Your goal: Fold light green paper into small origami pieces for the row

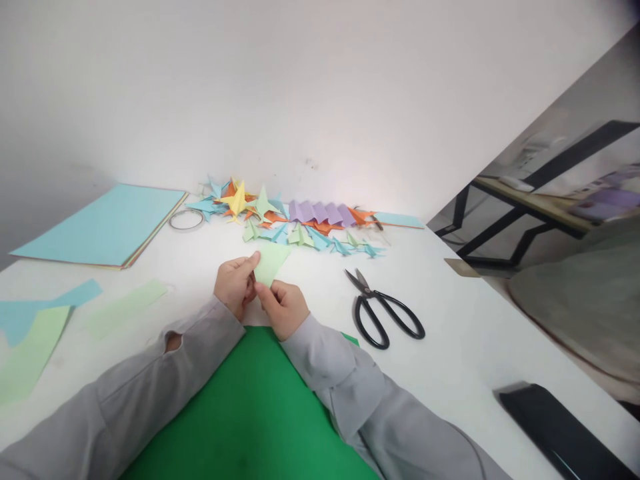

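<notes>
A small piece of pale green paper (271, 262) is held up between my two hands over the table. My left hand (235, 283) pinches its left edge, thumb on top. My right hand (285, 307) grips the lower corner between thumb and curled fingers. Part of the paper is hidden behind the fingers, so I cannot tell how it is folded there. Beneath my wrists lies a large green sheet (240, 413). Black-handled scissors (371, 293) rest to the right of my right hand, blades parted and pointing away.
Folded paper stars (239, 200) and a pleated purple paper strip (320, 213) line the wall. Blue sheets (105, 223) are stacked at the left, near a tape ring (186, 220). Green paper scraps (35, 353) lie front left. A black object (565, 427) sits front right.
</notes>
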`<control>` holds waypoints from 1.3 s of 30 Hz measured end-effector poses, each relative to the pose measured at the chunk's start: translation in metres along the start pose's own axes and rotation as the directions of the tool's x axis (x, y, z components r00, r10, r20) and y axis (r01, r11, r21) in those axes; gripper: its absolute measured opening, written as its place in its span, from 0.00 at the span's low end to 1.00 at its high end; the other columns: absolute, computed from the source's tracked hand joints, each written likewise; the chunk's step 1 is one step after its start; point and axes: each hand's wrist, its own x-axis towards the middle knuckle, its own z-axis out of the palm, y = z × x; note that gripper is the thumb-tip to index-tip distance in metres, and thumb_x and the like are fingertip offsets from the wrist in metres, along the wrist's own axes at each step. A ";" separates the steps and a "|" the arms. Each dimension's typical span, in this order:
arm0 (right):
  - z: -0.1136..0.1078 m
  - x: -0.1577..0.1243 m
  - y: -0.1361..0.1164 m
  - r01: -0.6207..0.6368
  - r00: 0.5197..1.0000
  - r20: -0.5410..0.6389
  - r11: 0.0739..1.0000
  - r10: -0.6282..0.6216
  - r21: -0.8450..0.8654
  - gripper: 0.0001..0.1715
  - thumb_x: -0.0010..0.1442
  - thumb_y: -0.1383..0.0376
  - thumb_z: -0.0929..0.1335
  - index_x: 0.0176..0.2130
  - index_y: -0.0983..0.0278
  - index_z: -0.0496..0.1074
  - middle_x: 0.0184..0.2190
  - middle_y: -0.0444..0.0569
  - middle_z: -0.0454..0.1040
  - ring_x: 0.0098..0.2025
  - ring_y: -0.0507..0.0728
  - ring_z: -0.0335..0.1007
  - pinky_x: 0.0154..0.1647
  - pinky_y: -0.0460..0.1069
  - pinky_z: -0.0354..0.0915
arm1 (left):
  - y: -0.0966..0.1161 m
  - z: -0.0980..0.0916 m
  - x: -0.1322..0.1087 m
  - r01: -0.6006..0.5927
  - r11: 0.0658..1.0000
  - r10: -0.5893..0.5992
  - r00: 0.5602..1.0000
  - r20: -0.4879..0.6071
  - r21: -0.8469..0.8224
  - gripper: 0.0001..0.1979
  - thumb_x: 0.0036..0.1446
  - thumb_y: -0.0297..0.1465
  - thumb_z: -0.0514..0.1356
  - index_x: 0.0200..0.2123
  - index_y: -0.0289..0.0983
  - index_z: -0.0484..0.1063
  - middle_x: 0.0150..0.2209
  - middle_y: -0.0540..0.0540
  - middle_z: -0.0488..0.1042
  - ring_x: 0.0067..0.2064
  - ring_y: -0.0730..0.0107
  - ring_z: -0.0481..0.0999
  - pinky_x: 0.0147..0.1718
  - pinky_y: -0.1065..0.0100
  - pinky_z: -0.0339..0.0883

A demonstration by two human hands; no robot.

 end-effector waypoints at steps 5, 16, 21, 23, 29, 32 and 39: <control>0.000 -0.003 -0.001 -0.018 1.000 -0.021 0.998 0.020 0.058 0.23 0.53 0.53 0.62 0.14 0.62 0.56 0.11 0.40 0.58 0.16 0.48 0.52 0.19 0.45 0.50 | -0.001 0.001 0.001 -0.038 0.999 0.038 0.999 -0.029 0.012 0.23 0.42 0.40 0.63 0.10 0.36 0.55 0.04 0.57 0.51 0.07 0.83 0.47 0.06 0.76 0.38; -0.008 0.005 0.012 -0.136 0.962 -0.191 0.950 0.194 0.282 0.15 0.47 0.55 0.67 0.21 0.63 0.65 0.09 0.36 0.60 0.12 0.47 0.54 0.16 0.43 0.53 | 0.004 -0.005 0.004 0.026 0.996 -0.010 0.985 0.171 -0.087 0.14 0.43 0.33 0.64 0.18 0.34 0.62 0.11 0.53 0.65 0.13 0.81 0.63 0.12 0.79 0.56; -0.007 0.006 0.015 -0.153 0.948 -0.218 0.933 0.232 0.327 0.14 0.47 0.55 0.67 0.24 0.64 0.69 0.08 0.36 0.61 0.10 0.46 0.53 0.12 0.42 0.52 | 0.006 -0.002 0.003 0.095 0.980 -0.072 0.989 0.128 -0.177 0.07 0.49 0.27 0.60 0.22 0.32 0.66 0.17 0.50 0.70 0.20 0.76 0.73 0.17 0.78 0.66; -0.007 0.007 0.014 -0.171 0.932 -0.233 0.905 0.276 0.390 0.13 0.46 0.56 0.67 0.25 0.64 0.68 0.10 0.37 0.64 0.10 0.47 0.55 0.10 0.42 0.53 | 0.007 -0.002 0.004 0.105 0.972 -0.079 0.988 0.129 -0.211 0.06 0.52 0.25 0.58 0.24 0.31 0.67 0.19 0.48 0.72 0.23 0.74 0.75 0.19 0.77 0.68; -0.008 0.009 0.010 -0.187 0.915 -0.240 0.869 0.324 0.457 0.12 0.44 0.58 0.68 0.22 0.65 0.65 0.12 0.40 0.67 0.11 0.47 0.57 0.08 0.41 0.53 | 0.010 -0.001 0.004 0.124 0.954 -0.111 0.992 0.063 -0.272 0.09 0.55 0.23 0.53 0.24 0.29 0.67 0.17 0.47 0.72 0.22 0.74 0.75 0.19 0.78 0.70; -0.009 0.008 0.011 -0.165 0.933 -0.227 0.893 0.279 0.418 0.14 0.46 0.57 0.67 0.21 0.64 0.63 0.12 0.38 0.66 0.11 0.46 0.56 0.09 0.41 0.53 | 0.011 -0.001 0.005 0.124 0.952 -0.129 0.992 -0.001 -0.279 0.09 0.55 0.23 0.54 0.23 0.29 0.67 0.15 0.48 0.71 0.20 0.76 0.74 0.17 0.80 0.69; -0.009 0.006 0.012 -0.183 0.954 -0.152 0.904 0.258 0.386 0.15 0.46 0.56 0.67 0.19 0.63 0.62 0.08 0.36 0.63 0.10 0.45 0.53 0.11 0.42 0.51 | 0.008 -0.001 0.006 0.073 0.965 -0.097 0.992 -0.081 -0.253 0.09 0.52 0.23 0.58 0.20 0.29 0.67 0.13 0.50 0.69 0.16 0.79 0.70 0.16 0.81 0.67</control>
